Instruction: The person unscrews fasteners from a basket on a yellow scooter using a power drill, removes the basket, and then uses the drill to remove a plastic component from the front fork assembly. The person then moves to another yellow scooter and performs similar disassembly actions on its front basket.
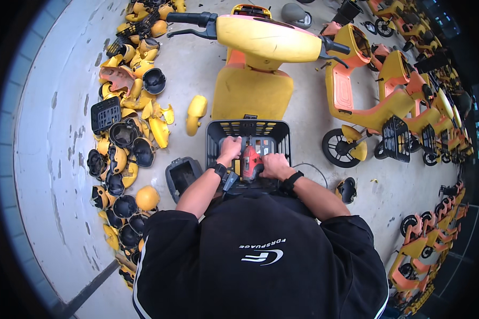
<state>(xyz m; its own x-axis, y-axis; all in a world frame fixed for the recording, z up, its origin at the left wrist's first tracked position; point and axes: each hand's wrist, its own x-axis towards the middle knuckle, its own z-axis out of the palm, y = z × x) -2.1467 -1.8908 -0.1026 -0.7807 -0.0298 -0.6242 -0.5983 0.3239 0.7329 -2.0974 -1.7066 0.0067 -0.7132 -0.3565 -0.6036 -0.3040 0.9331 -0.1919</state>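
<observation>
Right in front of my body is the black plastic basket [286,130] of a yellow scooter [253,91], and both my hands are inside it. My right hand [275,166] is closed round the grip of a red power drill [251,164], whose nose points away from me toward the far wall of the basket. Just left of the drill's nose, my left hand [230,149] has its fingers curled together near the basket floor; what they pinch is hidden. A dark tool with a grey-blue handle [230,181] lies below my left wrist.
A grey plastic box [183,178] stands left of the basket. Farther left, helmets [124,206] and broken yellow panels are heaped along the wall. A yellow fender piece [196,114] lies nearby. Rows of scooters [388,106] fill the right side, with a dark helmet [346,190] on the floor.
</observation>
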